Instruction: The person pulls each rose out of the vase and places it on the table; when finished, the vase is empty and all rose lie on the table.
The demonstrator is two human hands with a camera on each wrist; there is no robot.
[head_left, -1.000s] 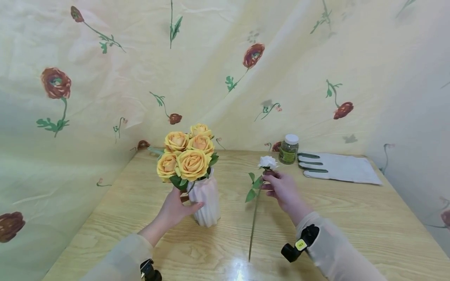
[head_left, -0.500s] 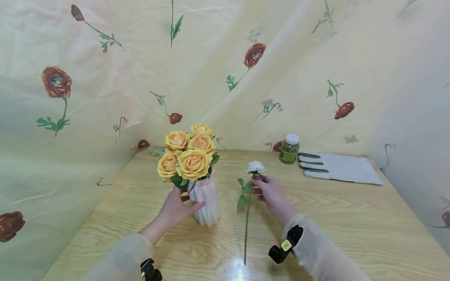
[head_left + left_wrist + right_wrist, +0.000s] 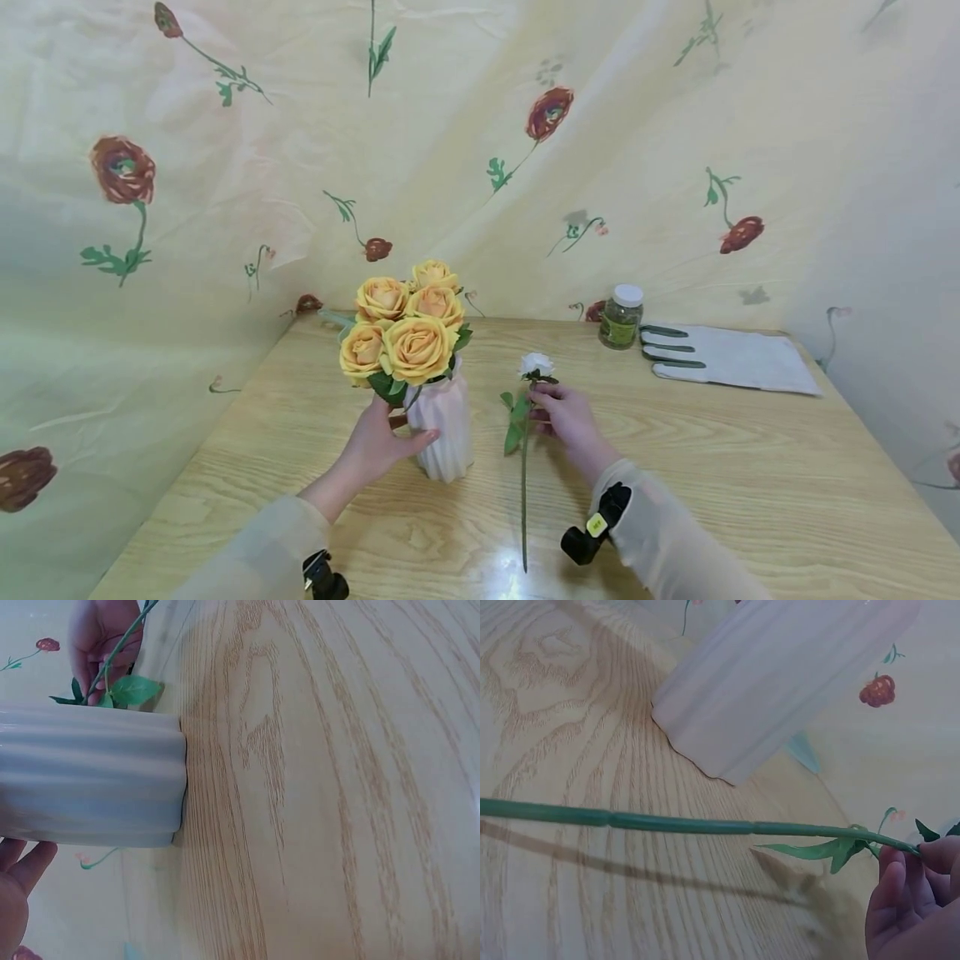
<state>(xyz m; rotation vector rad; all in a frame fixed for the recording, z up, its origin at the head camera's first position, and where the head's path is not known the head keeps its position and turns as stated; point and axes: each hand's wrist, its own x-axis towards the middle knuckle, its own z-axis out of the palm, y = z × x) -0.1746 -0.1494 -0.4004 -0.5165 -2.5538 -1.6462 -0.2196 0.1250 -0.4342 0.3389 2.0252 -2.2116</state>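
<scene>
White rose (image 3: 536,365), held raised between the vase (image 3: 446,433) and the right edge of the surface (image 3: 757,483); stem (image 3: 679,824) pinched high by the right grip (image 3: 567,423). Judged light, springy-stemmed, soft-petalled; best taken by the upper stem. Vase clasped by the left grip (image 3: 381,443).

5 yel. roses (image 3: 418,350) are showing, + 1 wht. rose (image 3: 536,364), 1 vase (image 3: 444,433), 1 jar (image 3: 621,321) & 1 glove (image 3: 738,358); 1 L hand (image 3: 380,443) & 1 R hand (image 3: 567,421) are making 2; wrist cams (image 3: 581,543) are also totalling 2; tbl. (image 3: 750,467) is counting 1.
</scene>
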